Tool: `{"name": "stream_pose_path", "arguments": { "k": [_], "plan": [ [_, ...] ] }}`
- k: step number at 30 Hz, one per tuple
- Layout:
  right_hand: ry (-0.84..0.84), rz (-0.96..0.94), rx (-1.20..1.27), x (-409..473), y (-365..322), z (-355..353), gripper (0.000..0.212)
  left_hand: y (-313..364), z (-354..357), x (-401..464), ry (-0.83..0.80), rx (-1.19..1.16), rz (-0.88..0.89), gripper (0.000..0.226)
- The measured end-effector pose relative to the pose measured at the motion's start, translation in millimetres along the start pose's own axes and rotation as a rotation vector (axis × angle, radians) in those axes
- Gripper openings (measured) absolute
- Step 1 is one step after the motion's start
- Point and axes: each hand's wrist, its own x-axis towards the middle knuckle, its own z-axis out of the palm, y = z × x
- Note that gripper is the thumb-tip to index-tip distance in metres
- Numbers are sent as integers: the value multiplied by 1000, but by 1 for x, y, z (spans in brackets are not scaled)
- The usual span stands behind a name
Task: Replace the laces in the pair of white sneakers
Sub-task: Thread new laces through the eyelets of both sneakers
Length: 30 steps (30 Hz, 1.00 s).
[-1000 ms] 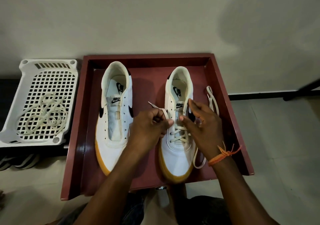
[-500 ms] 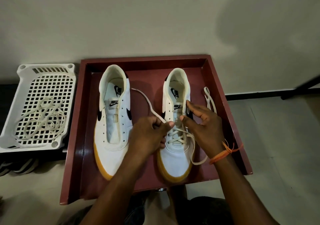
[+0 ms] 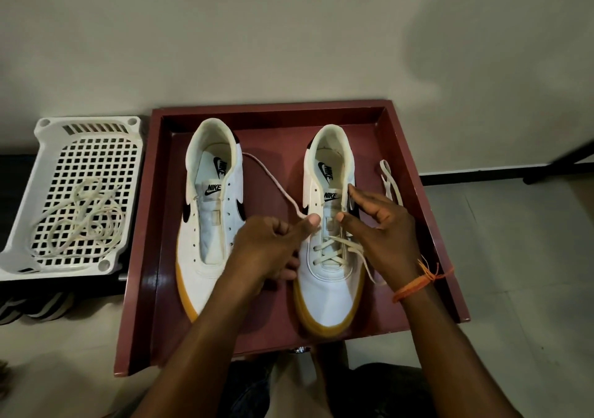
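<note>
Lace (image 3: 279,189) pinched by left hand (image 3: 273,244), right hand (image 3: 382,225) on right sneaker (image 3: 331,250)

The left hand (image 3: 273,244) covers the inner side of the white, yellow-soled right sneaker (image 3: 328,225); its grip on the cream lace (image 3: 276,186) is hidden under curled fingers; the right hand (image 3: 385,228) hides the sneaker's outer eyelets; dark striped objects (image 3: 35,305) under the white perforated plastic basket (image 3: 86,147) are too dim to identify.

Hands (image 3: 324,241) lacing right sneaker (image 3: 328,276), maroon tray (image 3: 154,225)
</note>
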Motion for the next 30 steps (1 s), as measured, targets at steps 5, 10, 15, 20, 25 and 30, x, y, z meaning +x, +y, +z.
{"name": "stream_pose_path", "arguments": {
  "k": [5,10,15,20,25,30],
  "plan": [
    [12,-20,-42,-1,0,4,49,1,12,-7,126,122,249,51],
    [33,86,-30,-1,-2,-11,18,-8,11,3,117,24,245,31],
    [-103,285,-102,5,-7,-47,28,-7,7,7,46,-47,217,32],
    [-640,466,-31,-3,-12,-74,26,-7,6,7,15,-51,205,30],
    [-680,432,-9,-4,-12,-81,16,-7,5,8,3,-65,198,31],
    [-639,415,162,-4,-17,-98,36,-7,4,8,-9,-75,190,33]
  ]
}}
